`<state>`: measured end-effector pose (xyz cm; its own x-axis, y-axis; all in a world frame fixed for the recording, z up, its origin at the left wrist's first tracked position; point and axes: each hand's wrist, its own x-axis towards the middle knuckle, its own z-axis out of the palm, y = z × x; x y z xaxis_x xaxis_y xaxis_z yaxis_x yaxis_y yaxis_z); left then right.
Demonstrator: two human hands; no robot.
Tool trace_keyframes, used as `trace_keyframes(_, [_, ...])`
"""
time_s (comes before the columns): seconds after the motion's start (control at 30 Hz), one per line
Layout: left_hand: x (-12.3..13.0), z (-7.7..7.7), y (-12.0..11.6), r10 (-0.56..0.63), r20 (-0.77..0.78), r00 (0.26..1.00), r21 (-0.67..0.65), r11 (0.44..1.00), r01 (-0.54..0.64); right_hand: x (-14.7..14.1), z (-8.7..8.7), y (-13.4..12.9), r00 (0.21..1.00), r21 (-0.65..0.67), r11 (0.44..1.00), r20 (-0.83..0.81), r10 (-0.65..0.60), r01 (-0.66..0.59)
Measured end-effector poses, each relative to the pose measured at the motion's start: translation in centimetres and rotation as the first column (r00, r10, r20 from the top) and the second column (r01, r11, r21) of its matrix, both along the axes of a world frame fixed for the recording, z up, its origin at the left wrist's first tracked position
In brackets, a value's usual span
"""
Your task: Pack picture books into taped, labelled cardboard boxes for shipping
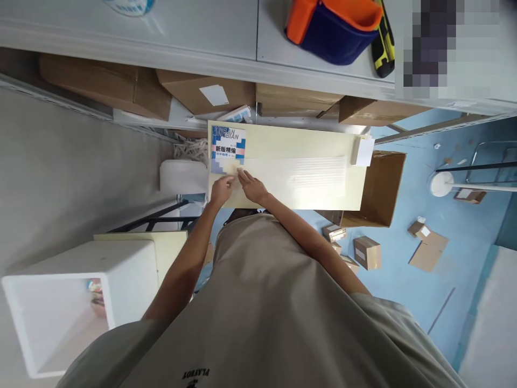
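Observation:
A blue and white book lies at the left end of the pale yellow tabletop. Across the middle of the top stretches a thin whitish translucent sheet with fine lines on its right part. My left hand is just below the book, its fingers curled together near the left end of the sheet; whatever they may pinch is too small to see. Beside it, my right hand rests on the sheet's left end, fingers extended and pointing toward the book's lower right corner.
A small white box stands at the table's right end, with an open cardboard box beyond it. Above the table, a grey shelf holds an orange and blue container and a yellow-black cutter. A white foam box is at lower left.

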<state>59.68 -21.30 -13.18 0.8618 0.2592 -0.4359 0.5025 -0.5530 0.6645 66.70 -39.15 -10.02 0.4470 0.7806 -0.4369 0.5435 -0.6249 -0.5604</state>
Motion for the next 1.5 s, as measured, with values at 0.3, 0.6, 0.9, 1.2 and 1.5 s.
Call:
trace_keyframes(0.3, [10.8, -1.7, 7.5, 0.298, 0.008, 0.955, 0.133, 0.946, -0.296, -0.8, -1.1, 0.5, 0.998, -0.195, 0.979, -0.002, -0.057, 0.056])
trace_keyframes(0.6, [14.5, 0.0, 8.1, 0.198, 0.03, 0.98, 0.073, 0.977, -0.2, -0.4, -0.8, -0.3, 0.989, -0.132, 0.987, -0.101, -0.107, 0.093])
trace_keyframes(0.9, [11.2, 10.4, -1.3, 0.073, 0.467, 0.881, 0.003, 0.996, -0.084, 0.0, -2.0, -11.5, 0.903, 0.023, 0.918, -0.189, -0.385, 0.397])
trace_keyframes(1.2, [11.9, 7.3, -20.6, 0.281, 0.233, 0.931, -0.56, 0.821, -0.108, 6.1, 0.1, -31.4, 0.307, 0.074, 0.334, -0.615, -0.726, 0.94])
trace_keyframes(1.5, [12.0, -4.7, -33.9, 0.457, -0.162, 0.875, -0.441, 0.76, -0.478, 8.8, -3.9, -37.7, 0.364, -0.003, 0.414, -0.473, -0.803, 0.91])
